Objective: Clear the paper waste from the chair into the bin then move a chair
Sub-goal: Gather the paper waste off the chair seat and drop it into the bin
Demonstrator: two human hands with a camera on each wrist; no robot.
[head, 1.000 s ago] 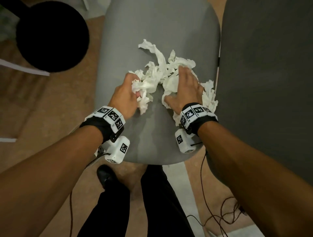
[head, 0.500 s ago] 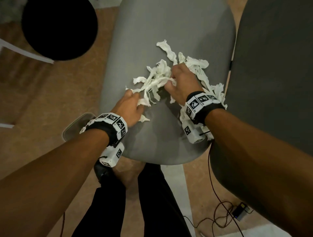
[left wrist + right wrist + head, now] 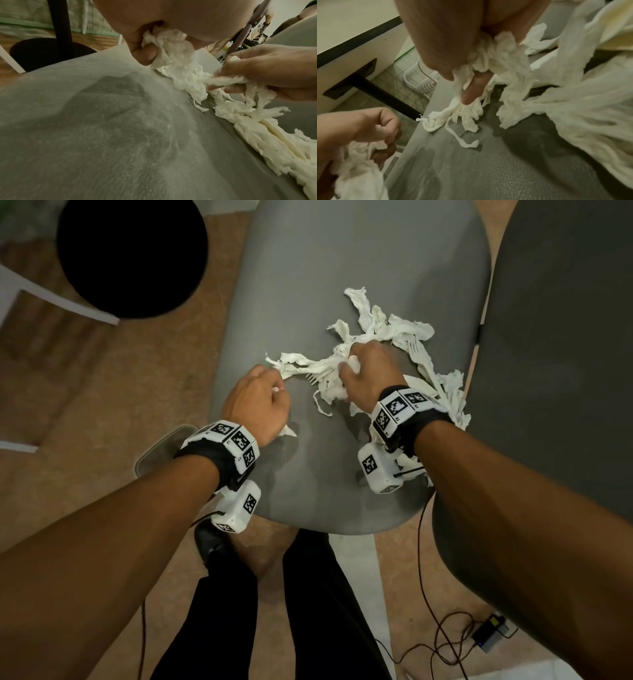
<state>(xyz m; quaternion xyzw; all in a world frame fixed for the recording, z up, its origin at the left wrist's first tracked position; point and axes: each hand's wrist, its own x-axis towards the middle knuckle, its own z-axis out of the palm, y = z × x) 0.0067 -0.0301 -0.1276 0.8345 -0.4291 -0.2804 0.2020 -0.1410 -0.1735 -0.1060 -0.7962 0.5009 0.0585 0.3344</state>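
Torn white paper waste (image 3: 383, 337) lies strewn over the grey chair seat (image 3: 342, 251). My left hand (image 3: 260, 402) is a fist near the seat's left edge, its fingers curled round a wad of paper (image 3: 169, 44). A stretched strand (image 3: 305, 366) runs from it toward my right hand (image 3: 370, 371), which grips a bunch of paper (image 3: 489, 56) in the middle of the pile. More shreds (image 3: 452, 398) trail off the seat's right edge behind my right wrist. A white plastic fork (image 3: 416, 349) shows among the paper.
A darker grey chair (image 3: 565, 371) stands close on the right. A round black base (image 3: 133, 254) sits on the floor at upper left. A pale bin rim (image 3: 161, 446) shows under my left wrist. Cables and a small box (image 3: 489, 635) lie on the floor near my legs.
My left hand has pulled back and left with a fistful of paper, stretching a strand out of the pile. My right hand has stayed in the pile, gripping paper.
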